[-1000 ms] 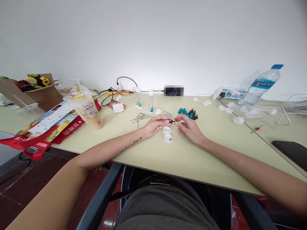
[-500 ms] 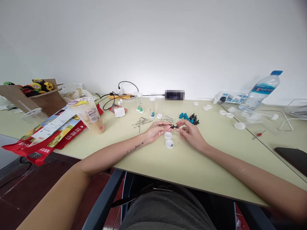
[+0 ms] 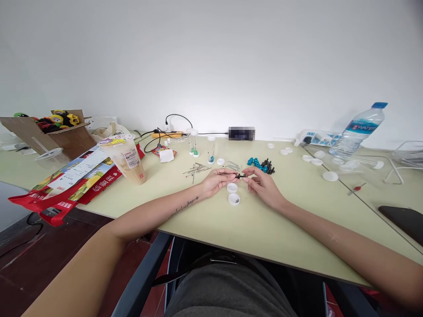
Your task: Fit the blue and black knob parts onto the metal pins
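Between my two hands is a small black knobbed piece (image 3: pixel 241 176), like the black ones in the pile; its exact kind is too small to make out. My left hand (image 3: pixel 216 181) pinches its left end, and a thin metal rod seems to lie along those fingers. Thumb and forefinger of my right hand (image 3: pixel 259 182) close on its right end. Just below the hands sit a white round cap (image 3: pixel 232 188) and a second white cap (image 3: pixel 234 199) with tiny dark bits inside. Behind my right hand lie blue pieces (image 3: pixel 254 162) and black pieces (image 3: pixel 269 167).
Thin metal rods (image 3: pixel 195 169) are scattered left of my hands. Behind them stand clear tubes (image 3: pixel 194 143). A drink cup (image 3: pixel 134 163), red bag (image 3: pixel 62 198) and cardboard box (image 3: pixel 72 141) occupy the left. Rightward are white caps (image 3: pixel 330 176), a water bottle (image 3: pixel 360 130) and a power strip (image 3: pixel 317 137).
The camera view has shifted slightly. Both hands stay in nearly the same place, still closed on the black piece, with only small finger movement.
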The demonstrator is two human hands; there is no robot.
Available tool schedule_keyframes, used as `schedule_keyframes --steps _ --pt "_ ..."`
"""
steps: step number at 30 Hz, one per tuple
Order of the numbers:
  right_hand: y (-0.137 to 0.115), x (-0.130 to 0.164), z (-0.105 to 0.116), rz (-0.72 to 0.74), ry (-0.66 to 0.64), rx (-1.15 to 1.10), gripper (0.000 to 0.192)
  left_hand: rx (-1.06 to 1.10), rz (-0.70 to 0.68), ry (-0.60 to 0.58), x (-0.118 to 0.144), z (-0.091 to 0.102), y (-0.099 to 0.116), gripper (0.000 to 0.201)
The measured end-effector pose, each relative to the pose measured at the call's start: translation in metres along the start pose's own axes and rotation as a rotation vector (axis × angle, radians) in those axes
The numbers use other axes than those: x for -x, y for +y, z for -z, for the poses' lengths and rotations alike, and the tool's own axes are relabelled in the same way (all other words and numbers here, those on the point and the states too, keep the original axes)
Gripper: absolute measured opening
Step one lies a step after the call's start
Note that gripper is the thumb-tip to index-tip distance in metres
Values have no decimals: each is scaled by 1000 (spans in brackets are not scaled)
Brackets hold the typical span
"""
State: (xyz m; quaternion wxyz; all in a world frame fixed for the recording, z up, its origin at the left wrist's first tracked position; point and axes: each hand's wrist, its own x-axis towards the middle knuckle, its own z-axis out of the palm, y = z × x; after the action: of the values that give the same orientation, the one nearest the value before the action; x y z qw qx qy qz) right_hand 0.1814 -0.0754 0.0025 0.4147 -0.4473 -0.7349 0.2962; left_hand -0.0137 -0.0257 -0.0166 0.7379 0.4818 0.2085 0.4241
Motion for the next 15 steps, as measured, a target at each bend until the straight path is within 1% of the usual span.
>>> schedule_keyframes --steps 4,8,15 --pt "0 1 -1 29 8 1 29 -21 -4 3 0 -1 0 25" --pt "2 1 -1 42 22 11 26 -18 0 9 0 -1 0 22" --pt "5 -1 0 27 21 31 25 -27 -6 -4 -1 0 -1 25"
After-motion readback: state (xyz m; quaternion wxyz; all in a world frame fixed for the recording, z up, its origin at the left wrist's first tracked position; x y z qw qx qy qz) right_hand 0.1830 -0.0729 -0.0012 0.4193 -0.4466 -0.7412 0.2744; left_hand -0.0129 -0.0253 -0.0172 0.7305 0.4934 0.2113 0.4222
